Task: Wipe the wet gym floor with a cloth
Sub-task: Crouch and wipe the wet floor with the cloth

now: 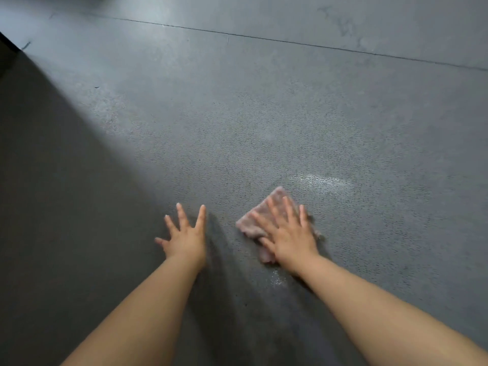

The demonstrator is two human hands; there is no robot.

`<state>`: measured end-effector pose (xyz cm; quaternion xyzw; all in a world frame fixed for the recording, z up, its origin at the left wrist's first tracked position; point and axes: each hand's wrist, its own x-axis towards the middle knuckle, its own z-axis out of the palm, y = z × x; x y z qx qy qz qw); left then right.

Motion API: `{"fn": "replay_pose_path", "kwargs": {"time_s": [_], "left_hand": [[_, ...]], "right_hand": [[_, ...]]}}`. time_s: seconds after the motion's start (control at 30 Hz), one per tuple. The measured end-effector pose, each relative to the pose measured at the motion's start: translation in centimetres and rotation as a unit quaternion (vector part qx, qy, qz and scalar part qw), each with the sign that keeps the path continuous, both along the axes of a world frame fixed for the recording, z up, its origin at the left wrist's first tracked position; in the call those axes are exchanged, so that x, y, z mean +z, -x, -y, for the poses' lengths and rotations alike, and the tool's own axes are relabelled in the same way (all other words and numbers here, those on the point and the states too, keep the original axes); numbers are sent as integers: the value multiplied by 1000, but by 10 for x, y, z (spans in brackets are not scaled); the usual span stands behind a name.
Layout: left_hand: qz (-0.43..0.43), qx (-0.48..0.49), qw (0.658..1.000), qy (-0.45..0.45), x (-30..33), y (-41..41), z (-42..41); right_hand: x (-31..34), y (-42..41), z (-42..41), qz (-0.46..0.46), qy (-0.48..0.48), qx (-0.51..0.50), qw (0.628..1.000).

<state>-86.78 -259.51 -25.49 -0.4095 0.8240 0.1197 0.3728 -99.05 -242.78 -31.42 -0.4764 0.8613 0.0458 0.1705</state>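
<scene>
Floor (264,114): dark grey, speckled, fills the whole view. Thin seam (290,40) runs across the far part, sloping down to the right. Left side lies in deep shadow; a band of light falls across the middle.

Both forearms reach forward from the bottom edge, bare.

Right hand (287,233): flat, fingers straight and slightly spread, palm pressing down on the cloth. Grip not closed round it; nothing pinched.

Left hand (184,236): fingers straight and splayed wide, holding nothing, grip fully open. Low over the floor at the shadow's edge; whether the palm touches cannot be told.

Cloth (257,215): pinkish, folded to a rough square, lying on the floor under the right hand, corners showing beyond the fingertips and beside the thumb.

Wet sheen (319,180): pale glossy streak just beyond the cloth, to its right. Smaller glitter of droplets (278,280) near the right wrist.
</scene>
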Motion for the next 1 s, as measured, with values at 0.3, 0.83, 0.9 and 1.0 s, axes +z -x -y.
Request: {"fn": "replay_pose_path", "kwargs": {"time_s": [0.3,0.83,0.9,1.0], "left_hand": [[-28,86,992,-89,-13,-6,23],[-38,76,992,-89,-17,-8,28],[-40,77,993,-82,-19,-7,28],[-37,66,995,-72,-21,-8,27]], "right_hand": [[5,81,84,1,-27,-341,940],[6,102,180,-8,-28,-222,975],[7,88,204,2,-20,-232,973],[8,40,242,27,-6,-88,996]]}}
